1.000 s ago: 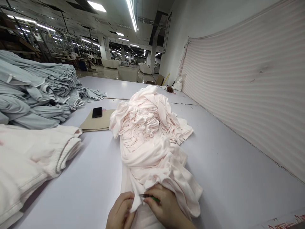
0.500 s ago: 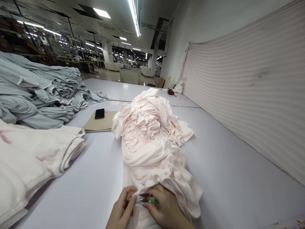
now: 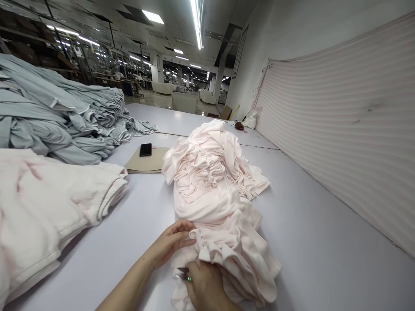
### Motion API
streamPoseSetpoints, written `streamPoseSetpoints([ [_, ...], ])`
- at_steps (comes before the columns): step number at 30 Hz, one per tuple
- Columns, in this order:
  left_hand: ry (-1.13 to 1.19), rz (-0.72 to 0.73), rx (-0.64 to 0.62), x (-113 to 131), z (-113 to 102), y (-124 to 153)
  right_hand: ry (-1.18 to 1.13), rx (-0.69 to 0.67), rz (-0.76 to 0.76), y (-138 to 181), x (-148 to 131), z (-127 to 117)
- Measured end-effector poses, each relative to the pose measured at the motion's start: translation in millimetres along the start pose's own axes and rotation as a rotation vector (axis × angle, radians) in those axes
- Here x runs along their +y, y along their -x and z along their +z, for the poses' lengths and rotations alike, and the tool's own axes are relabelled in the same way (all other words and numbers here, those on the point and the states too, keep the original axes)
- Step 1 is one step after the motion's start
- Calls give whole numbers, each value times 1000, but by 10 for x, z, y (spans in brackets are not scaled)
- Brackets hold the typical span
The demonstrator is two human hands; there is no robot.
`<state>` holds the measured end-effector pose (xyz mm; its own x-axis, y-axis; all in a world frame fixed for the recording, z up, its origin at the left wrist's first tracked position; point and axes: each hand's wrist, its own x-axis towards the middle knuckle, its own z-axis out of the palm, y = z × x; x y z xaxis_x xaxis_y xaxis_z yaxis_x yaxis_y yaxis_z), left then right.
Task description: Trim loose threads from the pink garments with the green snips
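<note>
A heap of crumpled pale pink knit fabric (image 3: 210, 194) lies in the middle of the table, with its near end bunched in folds. My left hand (image 3: 171, 244) rests against a fold on the heap's near left side, its fingers stretched out. My right hand (image 3: 204, 285) sits lower on the cloth, closed around small thread snips with a green grip (image 3: 183, 274). Only the metal blades and a bit of green show past my fingers. The snips' points face left, beside the fabric's edge.
The pale lilac cutting table (image 3: 308, 207) runs far ahead. On its left lie a stack of pale pink garments (image 3: 48, 203) and a grey-green stack (image 3: 58, 116). A black phone (image 3: 145, 150) lies on a tan card sheet (image 3: 145, 160). Striped fabric (image 3: 340, 129) hangs along the right wall.
My left hand has moved away from the snips, up and left along the cloth. The near fabric is now gathered in new folds. The whole scene sits further right in view.
</note>
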<state>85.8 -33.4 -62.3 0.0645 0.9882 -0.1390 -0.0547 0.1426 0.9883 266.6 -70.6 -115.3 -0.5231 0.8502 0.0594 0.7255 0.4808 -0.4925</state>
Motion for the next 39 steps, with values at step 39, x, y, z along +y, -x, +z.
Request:
streamPoseSetpoints([
  [39, -788, 945, 298, -800, 281, 376, -468, 92, -21, -66, 160, -627],
])
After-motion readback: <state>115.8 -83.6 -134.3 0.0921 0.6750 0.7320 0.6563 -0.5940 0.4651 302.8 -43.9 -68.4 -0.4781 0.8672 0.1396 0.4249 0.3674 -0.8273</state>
